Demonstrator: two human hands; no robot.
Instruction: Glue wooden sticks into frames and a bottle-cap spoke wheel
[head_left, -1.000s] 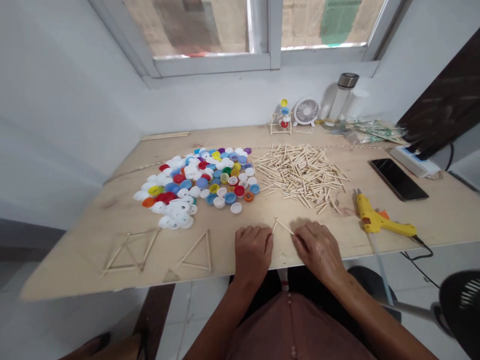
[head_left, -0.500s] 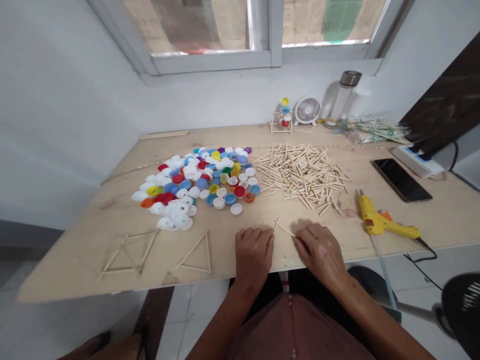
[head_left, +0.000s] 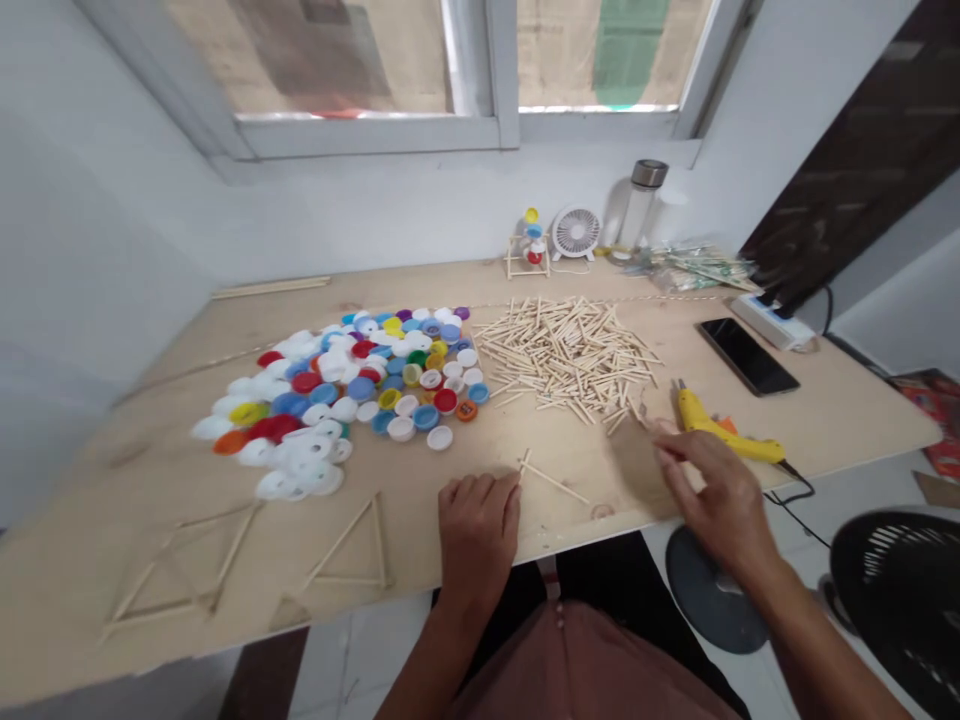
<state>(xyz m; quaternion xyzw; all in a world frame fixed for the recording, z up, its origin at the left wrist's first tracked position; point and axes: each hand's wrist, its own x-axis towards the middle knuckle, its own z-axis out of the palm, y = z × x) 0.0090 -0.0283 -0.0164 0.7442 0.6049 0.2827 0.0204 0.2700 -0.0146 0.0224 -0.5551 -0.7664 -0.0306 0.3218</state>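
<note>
Near the table's front edge, my left hand (head_left: 478, 525) is closed on a thin wooden stick, its fingers curled and mostly covering it. The stick's upper end crosses a second wooden stick (head_left: 556, 481), which lies slanting on the table with its right end free. My right hand (head_left: 709, 490) is over the front edge, thumb and fingers apart, with nothing visible in it. Just beyond its fingers lies a yellow glue gun (head_left: 731, 432), nozzle toward the back. On the left are a stick triangle (head_left: 381, 540) and a larger stick frame (head_left: 161, 610).
A heap of coloured bottle caps (head_left: 352, 380) spreads left of a pile of short sticks (head_left: 566, 355). Farther back stand a small stick-and-cap model (head_left: 529, 245), a white fan (head_left: 577, 234) and a bottle (head_left: 639, 205). A phone (head_left: 748, 356) lies beside a power strip (head_left: 774, 322).
My right hand has let go of the slanting stick and moved right, to the glue gun. My left hand keeps its hold. The view has shifted to the right.
</note>
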